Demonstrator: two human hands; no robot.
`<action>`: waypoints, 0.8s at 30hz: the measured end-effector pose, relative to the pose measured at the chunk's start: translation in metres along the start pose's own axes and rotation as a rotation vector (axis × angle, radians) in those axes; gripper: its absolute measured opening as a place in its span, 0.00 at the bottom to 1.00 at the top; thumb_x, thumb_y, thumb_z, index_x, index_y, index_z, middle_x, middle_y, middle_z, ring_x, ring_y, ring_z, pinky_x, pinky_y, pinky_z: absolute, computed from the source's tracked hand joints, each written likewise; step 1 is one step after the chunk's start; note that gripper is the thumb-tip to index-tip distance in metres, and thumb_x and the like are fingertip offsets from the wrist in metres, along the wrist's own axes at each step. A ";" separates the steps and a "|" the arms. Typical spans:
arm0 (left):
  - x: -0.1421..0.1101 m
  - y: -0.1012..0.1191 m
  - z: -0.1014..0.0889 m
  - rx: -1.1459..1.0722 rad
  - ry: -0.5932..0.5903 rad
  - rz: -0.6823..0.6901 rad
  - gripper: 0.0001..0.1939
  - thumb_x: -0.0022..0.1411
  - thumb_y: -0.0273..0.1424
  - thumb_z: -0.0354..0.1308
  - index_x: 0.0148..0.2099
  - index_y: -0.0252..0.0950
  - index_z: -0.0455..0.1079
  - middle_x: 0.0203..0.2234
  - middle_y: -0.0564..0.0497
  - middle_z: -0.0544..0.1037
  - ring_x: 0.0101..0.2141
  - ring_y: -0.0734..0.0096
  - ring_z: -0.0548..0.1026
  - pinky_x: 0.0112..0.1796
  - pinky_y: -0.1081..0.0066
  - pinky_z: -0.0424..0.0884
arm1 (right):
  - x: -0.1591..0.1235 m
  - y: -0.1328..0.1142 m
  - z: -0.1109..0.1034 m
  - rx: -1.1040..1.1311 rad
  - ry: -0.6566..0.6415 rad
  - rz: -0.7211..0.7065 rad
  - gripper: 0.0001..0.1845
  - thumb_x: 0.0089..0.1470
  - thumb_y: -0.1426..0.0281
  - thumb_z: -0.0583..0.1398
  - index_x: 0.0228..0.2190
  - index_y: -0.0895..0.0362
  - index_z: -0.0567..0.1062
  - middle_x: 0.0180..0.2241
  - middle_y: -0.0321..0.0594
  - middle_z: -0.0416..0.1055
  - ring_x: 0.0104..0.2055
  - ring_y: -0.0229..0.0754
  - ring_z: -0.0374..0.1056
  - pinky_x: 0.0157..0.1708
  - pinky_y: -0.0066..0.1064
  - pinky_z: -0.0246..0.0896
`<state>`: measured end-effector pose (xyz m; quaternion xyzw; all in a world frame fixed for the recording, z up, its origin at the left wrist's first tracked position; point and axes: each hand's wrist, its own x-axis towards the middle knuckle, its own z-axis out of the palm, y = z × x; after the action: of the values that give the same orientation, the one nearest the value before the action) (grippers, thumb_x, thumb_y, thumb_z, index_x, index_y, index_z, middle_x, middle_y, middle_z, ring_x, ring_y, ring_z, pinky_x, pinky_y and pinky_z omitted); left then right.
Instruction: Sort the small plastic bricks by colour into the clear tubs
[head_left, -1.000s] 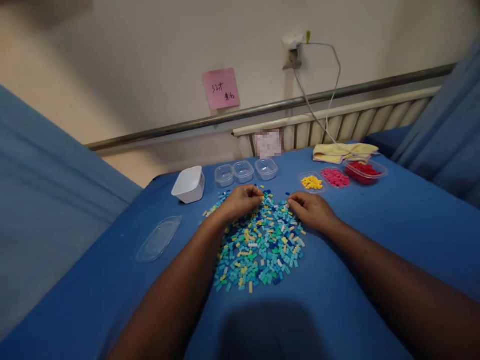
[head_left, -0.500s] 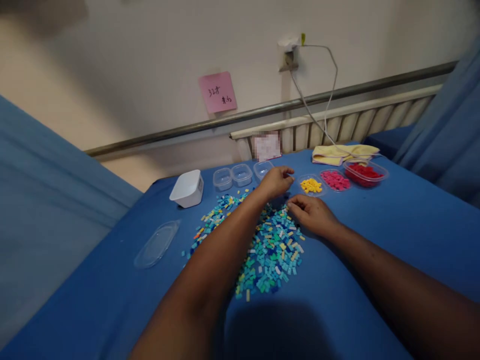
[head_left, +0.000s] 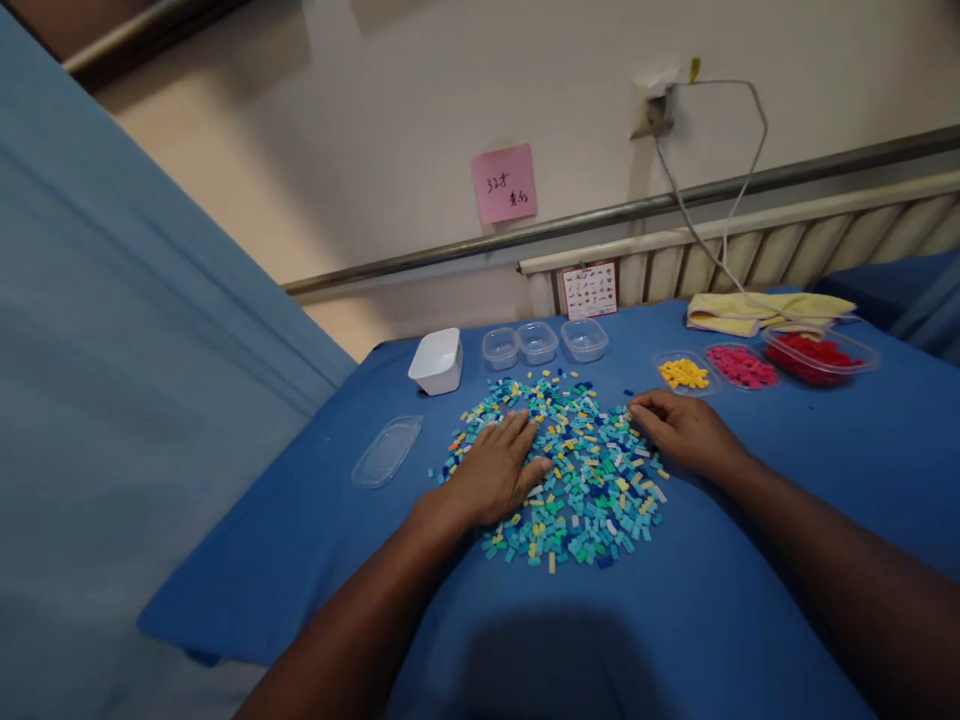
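A wide pile of small building bricks [head_left: 592,470], mostly turquoise with some green, dark blue, cream and white, spreads over the blue cloth. My left hand [head_left: 495,472] rests on the pile's left side, palm down with fingers stretched out. At the pile's right edge, my right hand [head_left: 686,432] has its thumb and fingertips pressed together. Whatever may be between those fingertips is hidden. Beyond that hand lie yellow bricks [head_left: 684,374], pink bricks [head_left: 742,366] and red bricks [head_left: 814,352], each colour in its own clear container.
Behind the pile stand a white tub [head_left: 437,362] and three small clear containers [head_left: 537,343]. A clear lid [head_left: 388,452] lies on the left. At the back right are a yellow cloth [head_left: 727,313] and a cable [head_left: 701,240]. A blue curtain [head_left: 150,330] hangs at left.
My left hand has come back from the far right of the pile and now lies flat on its left side. My right hand stays by the right edge. The view has turned left.
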<state>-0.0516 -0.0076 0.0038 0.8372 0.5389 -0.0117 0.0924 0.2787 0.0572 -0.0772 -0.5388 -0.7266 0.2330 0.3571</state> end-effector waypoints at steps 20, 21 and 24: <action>0.083 -0.072 -0.046 0.162 0.019 -0.087 0.12 0.64 0.28 0.60 0.45 0.36 0.84 0.44 0.42 0.85 0.40 0.59 0.80 0.38 0.69 0.69 | 0.003 0.000 -0.003 0.040 -0.008 0.028 0.17 0.66 0.54 0.59 0.39 0.50 0.84 0.33 0.38 0.84 0.33 0.47 0.77 0.33 0.37 0.65; 0.083 -0.069 -0.046 0.154 0.028 -0.084 0.13 0.65 0.28 0.59 0.47 0.36 0.83 0.44 0.42 0.85 0.39 0.60 0.79 0.37 0.69 0.69 | 0.003 0.000 -0.003 0.039 -0.005 0.025 0.17 0.66 0.54 0.59 0.39 0.50 0.84 0.34 0.38 0.84 0.33 0.47 0.77 0.33 0.37 0.65; 0.083 -0.060 -0.042 0.108 0.004 -0.015 0.14 0.65 0.28 0.59 0.49 0.37 0.83 0.42 0.45 0.86 0.38 0.61 0.79 0.38 0.69 0.68 | 0.003 -0.001 -0.003 0.034 -0.003 0.021 0.17 0.66 0.55 0.59 0.39 0.49 0.85 0.34 0.38 0.84 0.34 0.48 0.77 0.34 0.38 0.65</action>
<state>-0.0748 0.0979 0.0270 0.8370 0.5439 -0.0396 0.0460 0.2801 0.0602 -0.0738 -0.5400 -0.7173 0.2496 0.3626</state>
